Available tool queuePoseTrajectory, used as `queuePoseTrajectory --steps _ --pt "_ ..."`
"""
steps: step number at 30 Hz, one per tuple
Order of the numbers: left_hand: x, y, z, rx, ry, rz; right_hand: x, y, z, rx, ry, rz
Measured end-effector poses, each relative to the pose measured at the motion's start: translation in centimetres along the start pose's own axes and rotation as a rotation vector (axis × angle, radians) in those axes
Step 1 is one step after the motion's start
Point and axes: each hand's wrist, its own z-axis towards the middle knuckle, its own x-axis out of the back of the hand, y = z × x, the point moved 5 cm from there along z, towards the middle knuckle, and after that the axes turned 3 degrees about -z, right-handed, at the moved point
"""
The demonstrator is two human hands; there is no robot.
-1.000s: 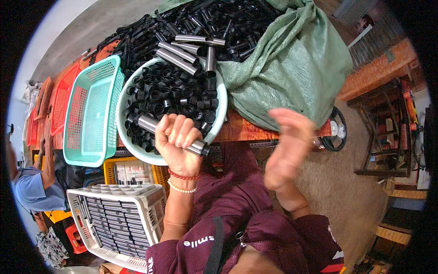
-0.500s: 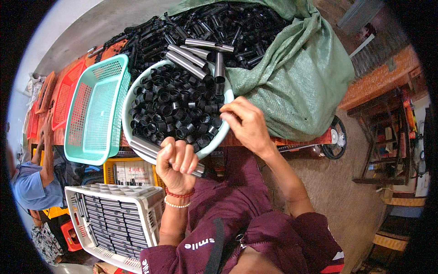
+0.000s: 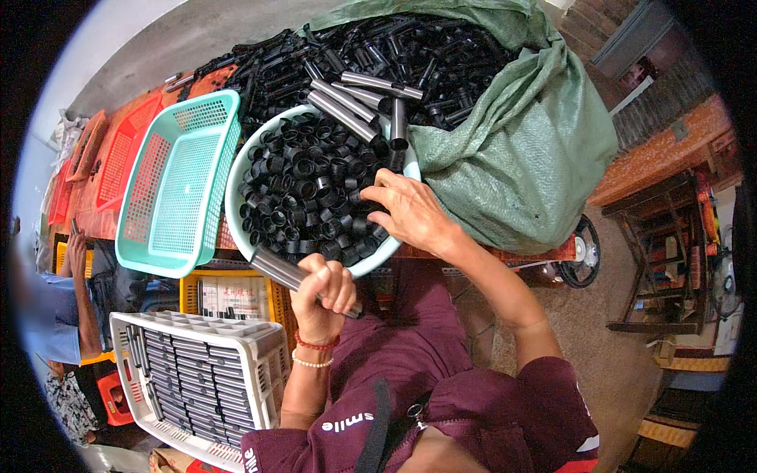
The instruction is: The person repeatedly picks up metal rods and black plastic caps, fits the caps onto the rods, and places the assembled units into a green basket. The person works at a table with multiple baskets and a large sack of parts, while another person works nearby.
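Note:
My left hand (image 3: 322,296) is closed round a silver metal tube (image 3: 276,269), held slantwise over the near rim of a pale mint basin (image 3: 235,185). The basin is heaped with short black plastic rings (image 3: 303,189). Over the basin's right side reaches my right hand (image 3: 414,209), its thumb and fingers apart above the rings, with nothing visible between them. Several more silver tubes (image 3: 343,116) with black ends lie across the basin's far rim, beyond my right hand.
Long black plastic parts (image 3: 371,51) pile up behind the basin, beside a green woven sack (image 3: 520,150). At left stand an empty mint basket (image 3: 177,189) and a red basket (image 3: 130,150). A white crate (image 3: 197,386) of stacked tubes is below. A co-worker's arm (image 3: 83,292) shows far left.
My right hand has moved inward over the rings, its fingers spreading. The tube in my left hand now tilts down more steeply toward me. The whole view has shifted slightly.

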Motion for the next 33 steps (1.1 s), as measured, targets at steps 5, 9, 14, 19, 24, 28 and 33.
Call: queuePoseTrajectory --steps 5,9,14,19,24,28,33 --pt "-0.7 -1.9 -0.8 0.085 0.002 0.104 -0.6 -0.7 0.0 -0.065 0.065 -0.019" --pt "-0.9 -3.4 -1.2 0.156 -0.004 0.181 -1.3 -0.5 -0.1 -0.098 0.149 0.002" --pt "-0.2 -4.9 -1.2 0.145 0.01 0.343 -0.1 -0.8 -0.4 -0.146 0.246 0.158" --pt "0.9 -8.1 0.5 -0.015 0.002 0.63 4.7 1.6 -0.8 -0.15 0.243 0.462" --pt "-2.0 -11.4 3.5 -0.184 -0.175 1.09 10.5 2.2 -3.8 -0.235 0.067 0.567" --pt "-1.3 -14.3 6.6 -0.158 -0.203 1.12 12.3 1.5 -5.4 -0.077 -0.026 0.4" --pt "0.4 -15.8 7.9 -0.338 -0.302 1.125 11.3 1.2 -5.9 0.076 -0.082 0.28"
